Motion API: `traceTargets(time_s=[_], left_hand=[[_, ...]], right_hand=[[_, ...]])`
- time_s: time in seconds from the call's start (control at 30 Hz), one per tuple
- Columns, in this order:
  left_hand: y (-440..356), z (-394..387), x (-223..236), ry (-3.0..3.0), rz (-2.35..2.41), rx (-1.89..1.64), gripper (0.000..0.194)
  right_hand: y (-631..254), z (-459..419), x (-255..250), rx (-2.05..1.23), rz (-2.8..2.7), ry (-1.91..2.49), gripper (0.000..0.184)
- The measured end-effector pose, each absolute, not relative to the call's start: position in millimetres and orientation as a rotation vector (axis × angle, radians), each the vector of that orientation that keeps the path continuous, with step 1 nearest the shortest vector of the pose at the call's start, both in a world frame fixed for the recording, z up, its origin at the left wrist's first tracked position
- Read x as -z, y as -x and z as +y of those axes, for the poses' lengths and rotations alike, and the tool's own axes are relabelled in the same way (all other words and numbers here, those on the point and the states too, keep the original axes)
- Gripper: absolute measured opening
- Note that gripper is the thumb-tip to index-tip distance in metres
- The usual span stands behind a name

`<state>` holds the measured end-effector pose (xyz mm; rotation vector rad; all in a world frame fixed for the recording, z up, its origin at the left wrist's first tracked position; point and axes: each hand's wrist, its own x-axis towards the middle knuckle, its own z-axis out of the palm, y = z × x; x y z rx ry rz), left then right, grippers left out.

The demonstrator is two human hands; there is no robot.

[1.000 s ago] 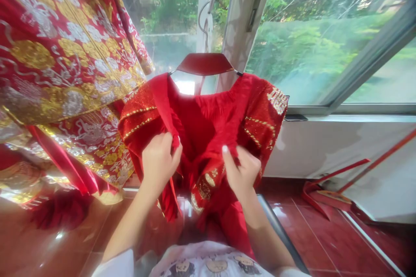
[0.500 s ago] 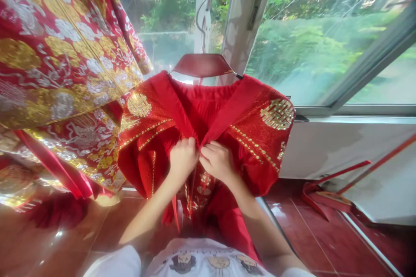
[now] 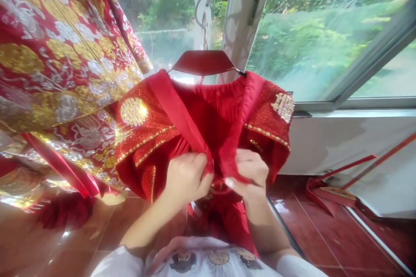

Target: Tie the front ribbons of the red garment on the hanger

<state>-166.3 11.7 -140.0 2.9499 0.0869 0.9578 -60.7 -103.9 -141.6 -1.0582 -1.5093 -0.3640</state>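
Observation:
A red jacket with gold trim and gold round emblems hangs on a dark red hanger in front of a window. My left hand is closed on the left front edge of the jacket near its middle. My right hand pinches the right front edge, close beside the left hand. Both edges are pulled toward each other at chest height. The lower part of the jacket drops behind my hands and arms.
A large red robe embroidered in gold and silver hangs at the left, touching the jacket. The window frame stands behind. A red broom and dustpan lean on the white wall at right. The floor is red tile.
A second ago my hands were apart holding the jacket open. They came together at the front, and now the right hand has shifted slightly right and down, folding the right edge inward.

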Motion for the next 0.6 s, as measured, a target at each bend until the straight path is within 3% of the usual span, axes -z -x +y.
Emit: traceTargets(time_s=[0.13, 0.27, 0.37, 0.5, 0.6], left_hand=[[143, 31, 154, -3.104, 0.346, -0.511, 0.017], [119, 48, 162, -3.113, 0.388, -0.416, 0.020], [119, 50, 156, -3.093, 0.333, -0.500, 0.022], [146, 58, 128, -2.915, 0.098, -0.645, 0.039], [164, 81, 86, -2.672, -0.130, -1.181, 0.038]], right_hand=[[53, -90, 160, 0.488, -1.602, 1.306, 0.034], [27, -68, 182, 0.484, -1.600, 1.420, 0.033], [23, -69, 181, 0.473, -1.582, 1.487, 0.032], [36, -104, 155, 0.474, -1.556, 1.633, 0.021], [31, -138, 120, 0.739, -1.312, 1.492, 0.011]])
